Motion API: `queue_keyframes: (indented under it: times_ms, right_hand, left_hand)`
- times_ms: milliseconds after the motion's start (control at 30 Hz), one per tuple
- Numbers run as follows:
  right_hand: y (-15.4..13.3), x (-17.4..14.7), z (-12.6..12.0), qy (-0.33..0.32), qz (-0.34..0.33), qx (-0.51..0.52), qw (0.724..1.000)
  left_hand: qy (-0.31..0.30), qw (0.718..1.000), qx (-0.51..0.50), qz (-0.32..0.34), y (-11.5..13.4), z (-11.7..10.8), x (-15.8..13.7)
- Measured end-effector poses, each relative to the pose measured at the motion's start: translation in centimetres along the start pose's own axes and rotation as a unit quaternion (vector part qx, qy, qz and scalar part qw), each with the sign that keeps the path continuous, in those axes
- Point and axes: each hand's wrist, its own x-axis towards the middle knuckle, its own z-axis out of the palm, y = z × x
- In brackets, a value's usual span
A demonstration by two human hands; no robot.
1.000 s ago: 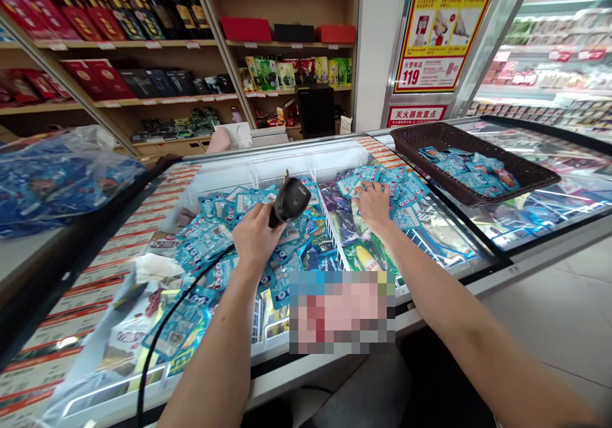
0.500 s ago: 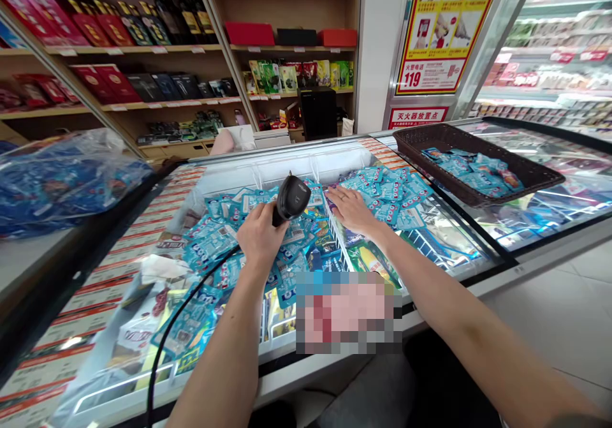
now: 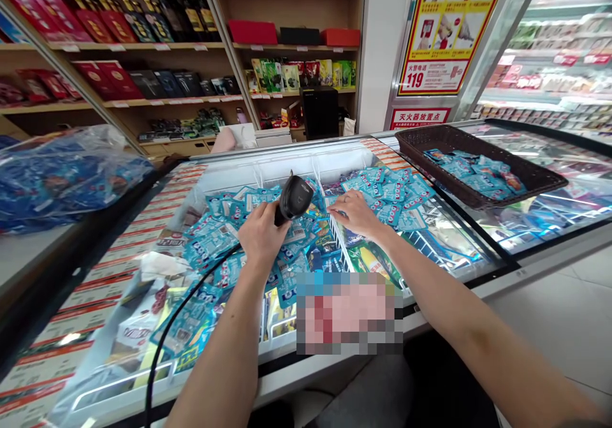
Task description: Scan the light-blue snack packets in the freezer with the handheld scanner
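My left hand [image 3: 262, 231] is wrapped around the handle of a black barcode scanner [image 3: 295, 197], whose head points away from me above the freezer. Its black cable [image 3: 178, 316] runs down past my left forearm. Under the scanner lie many blue snack packets [image 3: 210, 243], heaped in the wire-basket section. My right hand [image 3: 356, 212] is over the white wire divider [image 3: 338, 240], fingers loosely bent and apart, with nothing visible in them. Just beyond it is another heap of blue packets [image 3: 394, 192]. Whether its fingertips touch anything is unclear.
A dark brown basket [image 3: 535, 184] with some blue packets stands on the freezer at right. At left lies a clear plastic bag [image 3: 71, 169] of blue packets. The freezer's front edge [image 3: 449, 294] runs before me; wooden shelves [image 3: 167, 101] stand behind.
My right hand has lifted slightly and its flat fingers have bent. My left hand keeps hold of the scanner and has barely moved.
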Motion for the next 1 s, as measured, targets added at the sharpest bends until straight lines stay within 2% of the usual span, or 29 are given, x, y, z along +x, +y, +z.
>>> queue_keyframes:
  times_ms: [100, 200, 333, 467, 633, 767, 1000]
  right_hand:
    - [0.3, -0.1, -0.1, 0.026, 0.068, -0.013, 0.997]
    - [0.9, -0.3, 0.2, 0.014, 0.116, -0.052, 0.992]
    - [1.8, -0.5, 0.6, -0.022, 0.123, -0.082, 0.989]
    - [2.5, -0.5, 0.9, -0.025, 0.133, -0.068, 0.988]
    - [3.1, -0.4, 0.9, 0.019, 0.135, -0.036, 0.990]
    - [3.4, -0.4, 1.0, 0.071, 0.162, 0.027, 0.984]
    - [4.1, -0.3, 1.0, 0.116, 0.186, 0.106, 0.970]
  left_hand:
    - [-0.002, 1.000, -0.002, 0.007, 0.0, 0.0, 0.0]
    - [-0.007, 1.000, 0.000, 0.008, 0.0, 0.0, 0.0]
    - [-0.009, 1.000, 0.011, 0.012, 0.0, 0.0, 0.0]
    - [-0.008, 1.000, 0.012, 0.022, 0.1, -0.1, -0.1]
    - [-0.022, 0.999, 0.003, 0.024, 0.2, -0.1, -0.1]
    - [-0.035, 0.999, 0.003, 0.025, 0.3, -0.1, -0.1]
    - [-0.041, 0.997, 0.008, 0.065, 0.3, 0.0, -0.1]
